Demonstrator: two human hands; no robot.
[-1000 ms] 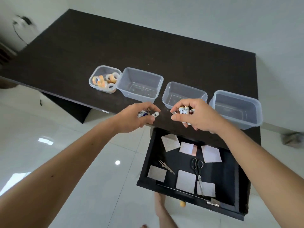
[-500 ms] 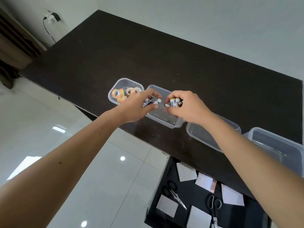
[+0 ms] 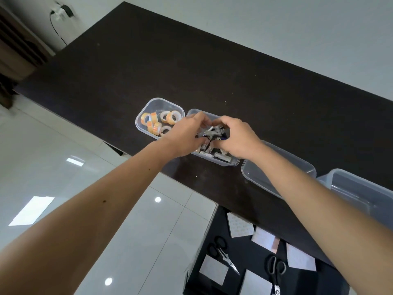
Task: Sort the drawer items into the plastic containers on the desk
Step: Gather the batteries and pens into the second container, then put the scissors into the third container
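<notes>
Both my hands are over the second clear container [image 3: 225, 164] on the dark desk [image 3: 191, 71]. My left hand [image 3: 185, 137] and my right hand [image 3: 238, 139] each curl around small batteries [image 3: 215, 133], blurred between the fingertips. Several more batteries [image 3: 222, 156] lie on that container's floor. The container to its left [image 3: 148, 104] holds several tape rolls [image 3: 161, 122]. At the lower right the open drawer [image 3: 246, 248] holds two pairs of scissors [image 3: 225, 254] [image 3: 275, 271] and several white paper pieces [image 3: 240, 227].
Two more clear containers [image 3: 255, 179] [image 3: 361, 192] stand in a row to the right, along the desk's front edge; my right forearm crosses over them. White tiled floor lies below the desk edge on the left. A cable hangs at the wall, far left.
Both hands moved from above the drawer to the second container and lowered into it. Batteries now lie on its floor. The view shifted left.
</notes>
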